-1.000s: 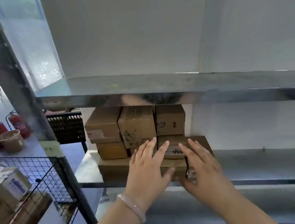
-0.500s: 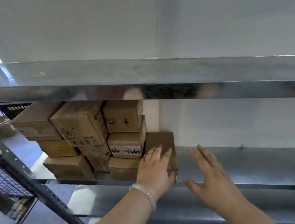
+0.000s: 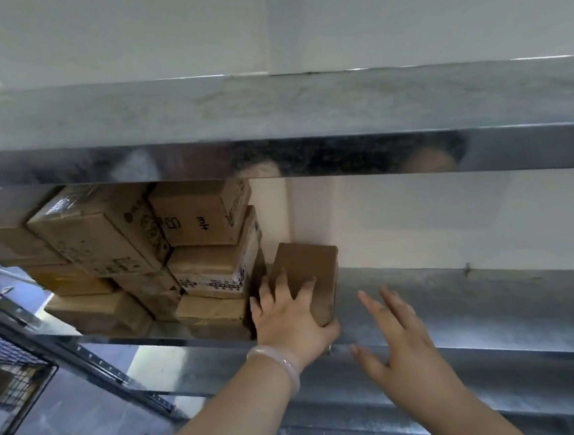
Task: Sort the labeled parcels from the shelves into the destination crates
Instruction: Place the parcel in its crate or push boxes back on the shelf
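Observation:
A small brown cardboard parcel stands on the middle metal shelf, just right of a stack of several brown parcels. My left hand, with a pale bangle on the wrist, grips this small parcel: fingers over its top, thumb under its right front corner. My right hand hovers open to the right of the parcel, over the shelf's front edge, fingers spread and touching nothing. Printed labels show on some parcels in the stack.
A steel shelf runs across above the parcels, leaving a low gap. A black wire-mesh crate stands at the lower left beside a slanted shelf post. The white wall lies behind the shelves.
The view has swung right and closer. My left hand has closed its grip on the small parcel and drawn it slightly away from the stack. My right hand stays open beside it.

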